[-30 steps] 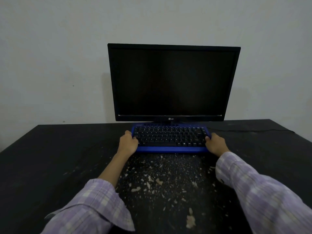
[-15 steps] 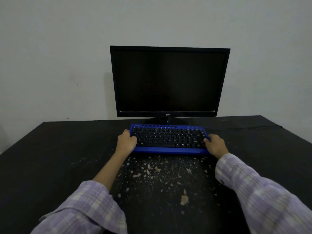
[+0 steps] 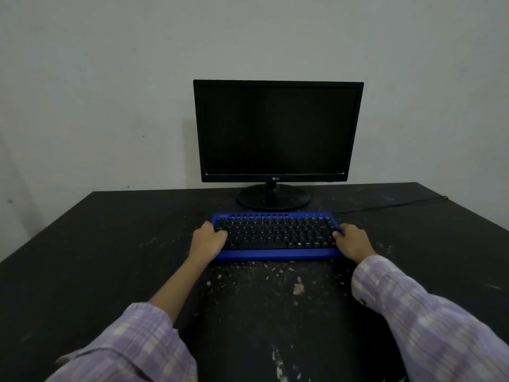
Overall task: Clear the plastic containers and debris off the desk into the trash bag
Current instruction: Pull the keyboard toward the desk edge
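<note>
Containers gone from view, crumbs left.
Left hand (image 3: 208,241) and right hand (image 3: 354,242) each hold, grip curled, an end of the blue keyboard (image 3: 275,235); pale debris (image 3: 297,288) litters the counter (image 3: 96,257), seemingly unswept; no trash bag visible.

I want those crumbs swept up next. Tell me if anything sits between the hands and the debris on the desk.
Nothing visible does. Left hand and right hand grip the ends of the blue keyboard; the debris lies on bare desk just nearer than it. No trash bag is in view.
</note>
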`<state>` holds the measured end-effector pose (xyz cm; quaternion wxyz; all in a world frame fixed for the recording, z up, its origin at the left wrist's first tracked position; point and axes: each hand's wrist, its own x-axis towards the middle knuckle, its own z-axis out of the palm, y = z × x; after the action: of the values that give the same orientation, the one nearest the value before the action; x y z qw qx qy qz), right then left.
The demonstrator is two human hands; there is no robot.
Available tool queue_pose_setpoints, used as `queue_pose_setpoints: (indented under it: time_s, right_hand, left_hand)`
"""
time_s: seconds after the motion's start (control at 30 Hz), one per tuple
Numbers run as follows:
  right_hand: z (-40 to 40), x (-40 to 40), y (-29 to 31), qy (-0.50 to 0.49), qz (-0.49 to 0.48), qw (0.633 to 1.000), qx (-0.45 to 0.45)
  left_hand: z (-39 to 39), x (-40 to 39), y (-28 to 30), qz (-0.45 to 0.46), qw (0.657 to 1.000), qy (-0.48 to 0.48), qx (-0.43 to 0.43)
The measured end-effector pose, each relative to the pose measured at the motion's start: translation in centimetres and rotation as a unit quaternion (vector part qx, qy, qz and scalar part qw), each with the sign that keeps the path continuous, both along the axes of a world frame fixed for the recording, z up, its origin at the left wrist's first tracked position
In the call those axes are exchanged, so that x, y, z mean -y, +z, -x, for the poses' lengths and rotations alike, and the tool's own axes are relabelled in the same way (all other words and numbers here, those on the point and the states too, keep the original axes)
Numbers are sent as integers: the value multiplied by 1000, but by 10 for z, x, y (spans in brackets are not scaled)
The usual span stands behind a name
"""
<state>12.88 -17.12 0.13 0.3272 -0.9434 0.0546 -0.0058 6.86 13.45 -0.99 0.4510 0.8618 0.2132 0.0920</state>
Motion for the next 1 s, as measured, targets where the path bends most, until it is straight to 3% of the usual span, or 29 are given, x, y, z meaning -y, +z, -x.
queue_pose_setpoints:
  time_s: [0.13,0.8,1.0]
  right_hand:
    - [6,4,-4,2,22,1000,6]
    - [-1,6,-2,-3,23,1000,13]
    - [-1,10,-5,21,27,999,16]
  left_hand:
    - [5,0,-1,-30,999,-22,-29]
    - [0,-1,7,28,998,-41,-34]
    - [-1,1,10,5,997,-68,-33]
